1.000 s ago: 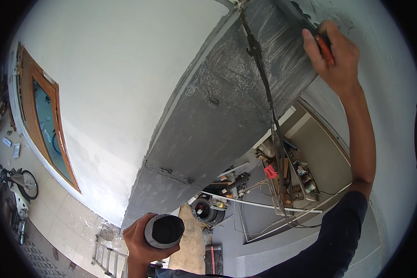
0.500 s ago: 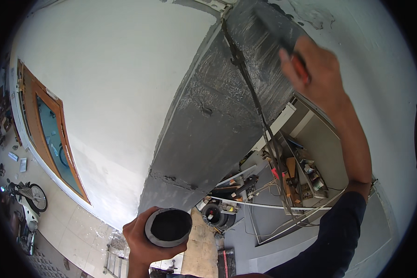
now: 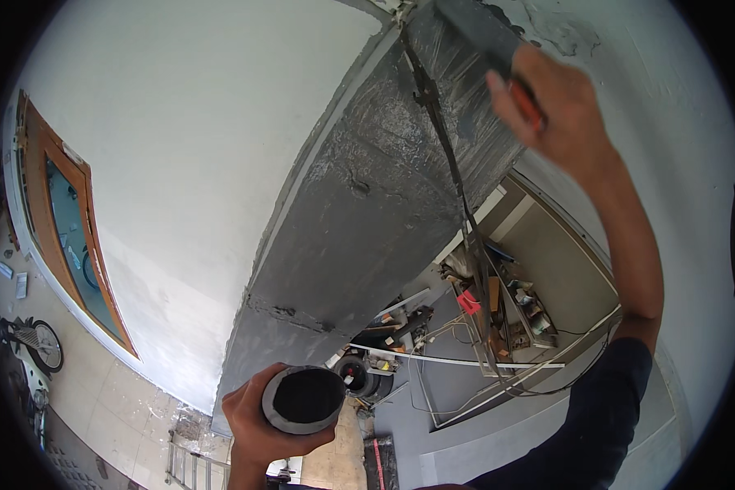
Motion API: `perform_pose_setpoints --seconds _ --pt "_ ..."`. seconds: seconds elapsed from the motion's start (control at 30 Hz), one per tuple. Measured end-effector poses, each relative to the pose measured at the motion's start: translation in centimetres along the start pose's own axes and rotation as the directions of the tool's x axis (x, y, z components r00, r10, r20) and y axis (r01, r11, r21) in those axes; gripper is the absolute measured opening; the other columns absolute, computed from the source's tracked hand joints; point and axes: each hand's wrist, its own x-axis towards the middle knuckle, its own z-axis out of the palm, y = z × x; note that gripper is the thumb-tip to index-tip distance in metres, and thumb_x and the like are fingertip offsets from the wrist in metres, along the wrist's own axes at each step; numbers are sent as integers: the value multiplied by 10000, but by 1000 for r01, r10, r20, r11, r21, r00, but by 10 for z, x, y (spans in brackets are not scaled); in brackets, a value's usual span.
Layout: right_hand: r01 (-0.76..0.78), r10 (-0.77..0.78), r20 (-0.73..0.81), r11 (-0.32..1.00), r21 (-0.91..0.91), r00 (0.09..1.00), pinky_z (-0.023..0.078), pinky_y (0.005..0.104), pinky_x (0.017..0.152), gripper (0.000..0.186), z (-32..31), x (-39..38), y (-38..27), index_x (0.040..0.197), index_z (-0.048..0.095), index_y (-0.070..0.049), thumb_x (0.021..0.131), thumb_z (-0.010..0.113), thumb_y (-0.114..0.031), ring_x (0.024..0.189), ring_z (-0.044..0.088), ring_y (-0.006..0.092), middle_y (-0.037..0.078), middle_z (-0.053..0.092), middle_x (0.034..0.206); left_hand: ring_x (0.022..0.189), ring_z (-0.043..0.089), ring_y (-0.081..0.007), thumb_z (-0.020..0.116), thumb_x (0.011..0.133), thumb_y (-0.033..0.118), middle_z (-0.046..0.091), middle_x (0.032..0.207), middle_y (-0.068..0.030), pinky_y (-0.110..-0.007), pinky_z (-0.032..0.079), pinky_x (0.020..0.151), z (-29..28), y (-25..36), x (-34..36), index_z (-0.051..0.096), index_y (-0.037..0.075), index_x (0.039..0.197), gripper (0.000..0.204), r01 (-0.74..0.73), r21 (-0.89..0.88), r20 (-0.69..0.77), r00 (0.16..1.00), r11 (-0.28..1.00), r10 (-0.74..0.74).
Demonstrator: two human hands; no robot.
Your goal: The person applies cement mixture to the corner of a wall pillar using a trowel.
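Note:
My left hand (image 3: 249, 420) is wrapped round a round grey cup (image 3: 318, 423) with a dark inside, held near the bottom of the view. At the top right, my right hand (image 3: 565, 114) grips a putty knife by its black and red handle (image 3: 527, 104). Its wide dark blade (image 3: 474, 34) lies against the upper end of a long grey coated strip of wall (image 3: 327, 245), or very close to it; the exact contact cannot be made out. Streaks and wet-looking patches mark the strip's upper part, while its lower part looks smoother.
Dark cables (image 3: 437, 122) hang across the grey strip. White wall (image 3: 196, 139) borders it on the left. Below are a shelf of clutter (image 3: 531, 310), stacked tyres (image 3: 355, 371) and a ladder (image 3: 192, 469). A wood-framed window (image 3: 77, 237) and a motorbike (image 3: 37, 351) stand far left.
My right hand and the putty knife have shifted slightly up and left at the strip's top. The view has turned a little, sliding the lower scene leftward. The cup stays in my left hand.

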Motion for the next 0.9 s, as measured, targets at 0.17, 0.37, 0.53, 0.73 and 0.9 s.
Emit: perform_pose_setpoints --seconds 0.17,0.37,0.53,0.73,0.9 --pt "-99 90 50 972 215 995 402 335 434 285 10 -39 -42 775 461 -71 808 734 4 490 506 199 61 457 628 777 758 -265 930 487 355 739 850 -141 -353 621 703 -13 -3 -5 652 -37 1035 729 16 37 10 1000 999 -16" --pt "-237 237 -25 971 -15 971 359 326 398 329 -14 -56 -7 731 438 -71 796 751 9 463 470 167 47 427 610 773 757 -268 929 494 335 740 850 -138 -358 622 704 -18 -7 -7 654 -42 1028 709 48 38 -17 999 998 -48" --pt "-135 132 140 991 15 981 372 309 391 336 -14 -70 -49 712 438 -84 782 755 3 476 475 163 42 454 623 767 756 -265 927 497 332 740 846 -138 -359 623 705 -17 -11 -6 655 -42 1027 704 36 24 9 999 999 -36" --pt "-198 128 247 937 287 961 352 327 409 320 -27 -90 -63 709 461 -55 743 770 21 447 447 204 69 441 595 764 756 -263 928 496 324 739 841 -139 -359 622 702 -13 -16 -7 654 -44 1027 701 55 23 19 998 998 -55" --pt "-328 332 60 942 -73 941 342 333 428 293 -44 -83 -2 735 472 -41 827 750 -31 432 385 193 68 417 578 761 756 -259 929 494 315 739 842 -140 -355 622 697 -6 -16 -6 653 -43 1030 701 51 5 21 998 999 -52"
